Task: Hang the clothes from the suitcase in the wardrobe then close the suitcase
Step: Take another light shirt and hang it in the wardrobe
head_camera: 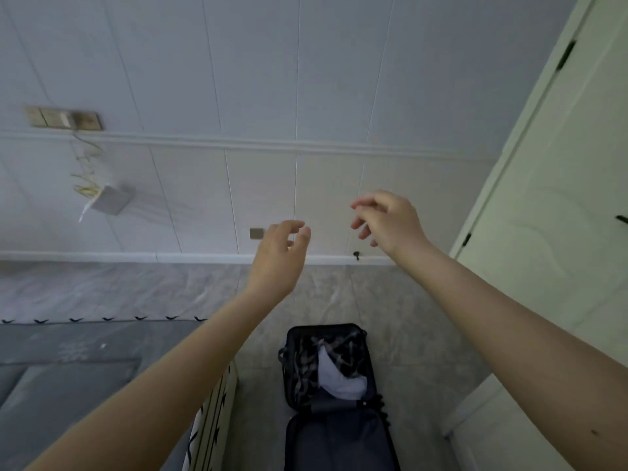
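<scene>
At the left edge of the frame lies a bed (51, 368), and above it on the wall a row of switches (63, 117) with a small white box (108, 200) hanging below on wires.

Left of centre, the left hand (277, 256) is raised in mid-air with fingers loosely curled, holding nothing. Just right of it and a little higher, the right hand (387, 220) is up too, fingers half bent and spread, and it is also empty. The two hands are near each other but apart.

Both are well above the suitcase (329, 396), which lies open on the floor at lower centre, directly below the gap between the forearms. Its long axis runs up and down the frame, the lid nearer the bottom edge. The clothes (326, 355), a dark plaid piece and a pale one, sit in the far half. The left hand looks slightly closer to it, though either would have to drop straight down.

Along the right edge stands the wardrobe (560, 198), nearest the right arm; its inside is not visible.
</scene>
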Tool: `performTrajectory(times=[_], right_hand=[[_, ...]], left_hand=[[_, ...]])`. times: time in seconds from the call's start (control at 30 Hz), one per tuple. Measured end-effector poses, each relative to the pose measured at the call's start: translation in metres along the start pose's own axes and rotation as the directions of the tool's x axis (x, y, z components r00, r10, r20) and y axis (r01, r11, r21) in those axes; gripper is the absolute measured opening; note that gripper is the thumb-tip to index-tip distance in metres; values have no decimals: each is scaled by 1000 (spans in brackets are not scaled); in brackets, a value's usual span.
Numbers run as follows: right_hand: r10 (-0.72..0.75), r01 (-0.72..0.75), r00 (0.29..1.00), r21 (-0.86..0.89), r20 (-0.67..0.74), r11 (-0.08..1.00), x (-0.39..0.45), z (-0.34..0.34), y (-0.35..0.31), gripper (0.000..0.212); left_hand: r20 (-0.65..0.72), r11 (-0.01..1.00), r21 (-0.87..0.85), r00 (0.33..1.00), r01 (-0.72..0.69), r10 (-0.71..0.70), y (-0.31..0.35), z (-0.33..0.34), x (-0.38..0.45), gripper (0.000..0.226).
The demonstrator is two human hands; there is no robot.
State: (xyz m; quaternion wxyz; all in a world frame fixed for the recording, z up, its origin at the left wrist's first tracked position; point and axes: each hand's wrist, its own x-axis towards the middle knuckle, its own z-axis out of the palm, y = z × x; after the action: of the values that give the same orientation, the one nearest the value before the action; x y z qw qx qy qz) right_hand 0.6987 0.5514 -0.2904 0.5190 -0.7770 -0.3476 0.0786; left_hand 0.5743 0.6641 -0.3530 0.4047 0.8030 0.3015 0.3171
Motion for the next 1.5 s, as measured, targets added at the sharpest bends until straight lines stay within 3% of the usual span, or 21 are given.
performTrajectory(times=[0.17, 0.37, 0.5, 0.87, 1.07, 1.37, 1.5], right_hand=[[188, -188, 982, -50, -7, 981, 45, 34, 127, 19], [336, -326, 937, -105, 96, 940, 82, 76, 254, 26], [432, -401, 887, -192, 165, 896, 88, 111, 343, 15], [644, -556, 738, -358, 204, 750, 74, 207, 554, 16], [674, -539, 693, -437, 257, 720, 68, 277, 676, 17], [675, -410, 618, -567, 403, 715, 49, 370, 852, 41], [628, -329, 659, -592, 414, 736, 34, 407, 915, 50]], left_hand=[[120, 994, 25, 987, 108, -110, -82, 59, 26, 38], [146, 963, 127, 955, 240, -257, -175, 121, 51, 37], [172, 919, 176, 908, 354, -383, -248, 166, 59, 39], [310, 852, 279, 798, 444, -517, -446, 277, 54, 37], [348, 844, 324, 776, 427, -526, -567, 342, 59, 38], [413, 888, 249, 787, 386, -458, -723, 452, 41, 40], [432, 903, 218, 794, 369, -428, -771, 497, 13, 40]])
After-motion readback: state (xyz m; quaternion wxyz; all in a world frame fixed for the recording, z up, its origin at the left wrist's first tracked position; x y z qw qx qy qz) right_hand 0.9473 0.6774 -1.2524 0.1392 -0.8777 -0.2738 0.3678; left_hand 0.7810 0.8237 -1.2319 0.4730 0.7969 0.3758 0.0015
